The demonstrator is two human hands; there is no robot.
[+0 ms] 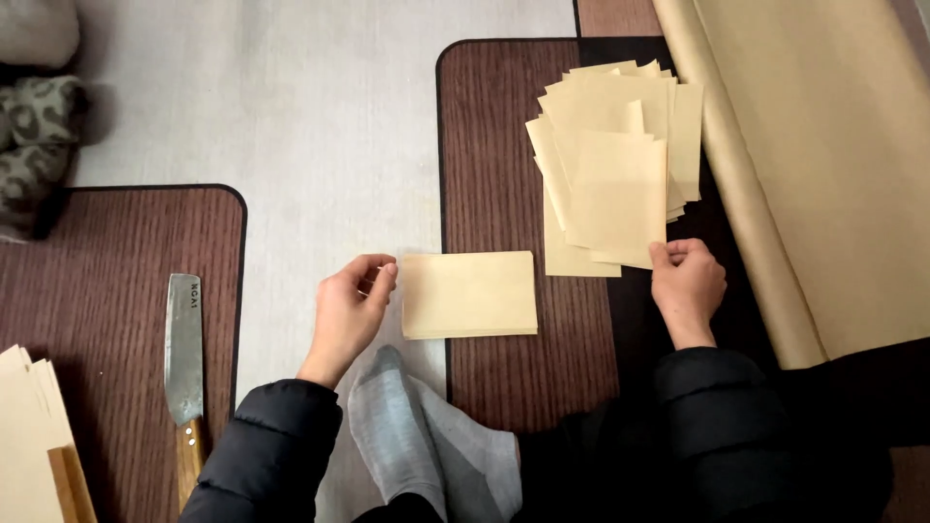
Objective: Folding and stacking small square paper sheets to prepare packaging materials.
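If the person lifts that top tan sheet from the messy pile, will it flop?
Probably yes. The top sheet looks thin and flat, so it would likely bend when the right hand lifts its corner. It seems light, and the loose fanned pile suggests the sheets slide easily.

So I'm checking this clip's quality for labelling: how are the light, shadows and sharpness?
Head view: soft, even light, no glare; faint shadows under the folded paper stack and loose sheets; left hand, right hand and knife look sharp; the dark sleeves lose detail.
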